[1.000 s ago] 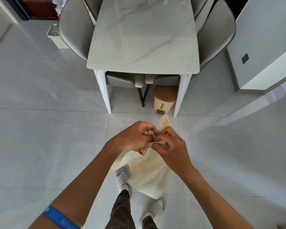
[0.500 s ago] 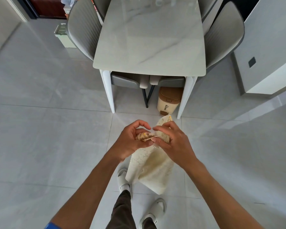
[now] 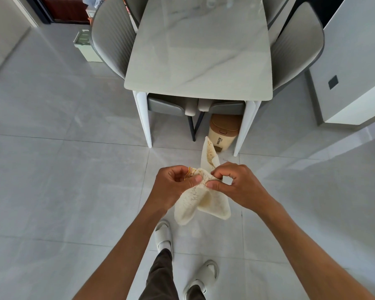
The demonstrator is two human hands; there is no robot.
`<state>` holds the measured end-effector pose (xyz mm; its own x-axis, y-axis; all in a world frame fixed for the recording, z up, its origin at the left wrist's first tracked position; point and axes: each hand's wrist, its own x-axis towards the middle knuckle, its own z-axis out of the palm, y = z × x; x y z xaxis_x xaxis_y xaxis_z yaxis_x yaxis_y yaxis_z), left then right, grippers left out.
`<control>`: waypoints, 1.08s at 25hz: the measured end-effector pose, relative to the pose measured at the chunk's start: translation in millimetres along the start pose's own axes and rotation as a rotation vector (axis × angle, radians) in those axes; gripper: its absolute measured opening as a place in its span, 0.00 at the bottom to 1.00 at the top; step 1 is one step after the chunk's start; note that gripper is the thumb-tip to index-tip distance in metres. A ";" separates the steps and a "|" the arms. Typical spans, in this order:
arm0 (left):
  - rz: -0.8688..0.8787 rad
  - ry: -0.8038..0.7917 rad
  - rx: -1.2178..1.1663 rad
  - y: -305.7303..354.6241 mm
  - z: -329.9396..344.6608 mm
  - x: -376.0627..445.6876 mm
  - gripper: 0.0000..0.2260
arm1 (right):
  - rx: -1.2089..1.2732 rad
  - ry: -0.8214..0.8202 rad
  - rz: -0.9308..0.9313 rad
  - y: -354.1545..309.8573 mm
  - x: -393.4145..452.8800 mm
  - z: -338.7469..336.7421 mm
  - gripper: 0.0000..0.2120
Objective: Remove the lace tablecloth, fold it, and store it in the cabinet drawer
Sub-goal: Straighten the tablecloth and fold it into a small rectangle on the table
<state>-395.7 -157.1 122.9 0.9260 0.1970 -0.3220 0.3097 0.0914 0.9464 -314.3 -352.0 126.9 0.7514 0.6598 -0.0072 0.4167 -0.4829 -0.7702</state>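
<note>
Cream lace tablecloth (image 3: 200, 200) hangs bunched between both hands, in front of the marble table (image 3: 200, 50). Left hand (image 3: 173, 186) and right hand (image 3: 238, 185) each pinch its top edge with thumb and fingers.

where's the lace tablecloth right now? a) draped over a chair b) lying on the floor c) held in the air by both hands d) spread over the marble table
c: the left hand and right hand both pinch the lace tablecloth, which hangs above the floor in front of the bare marble table.
</note>
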 end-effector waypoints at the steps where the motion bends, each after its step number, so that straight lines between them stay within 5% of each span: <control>1: 0.023 -0.001 0.022 -2.5 0.9 -0.4 0.06 | 0.010 0.003 0.011 0.5 -1.2 0.3 0.13; 11: 0.187 -0.048 0.177 9.1 1.8 -6.3 0.10 | -0.015 -0.026 -0.034 8.8 7.8 2.1 0.21; 18: 0.340 0.137 0.375 21.4 2.5 -13.1 0.04 | -0.044 0.110 0.042 -2.2 8.2 17.9 0.20; 23: 0.492 0.182 0.487 54.1 -19.5 -15.6 0.06 | -0.004 0.008 0.022 13.7 10.8 11.9 0.20; 27: 0.537 0.228 0.437 83.2 -31.4 -18.6 0.05 | -0.281 0.150 0.132 55.5 6.5 22.0 0.20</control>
<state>-394.0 -122.5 206.9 0.9212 0.3081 0.2378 -0.0726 -0.4642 0.8828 -297.5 -361.8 70.1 0.8663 0.4993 0.0144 0.4196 -0.7118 -0.5633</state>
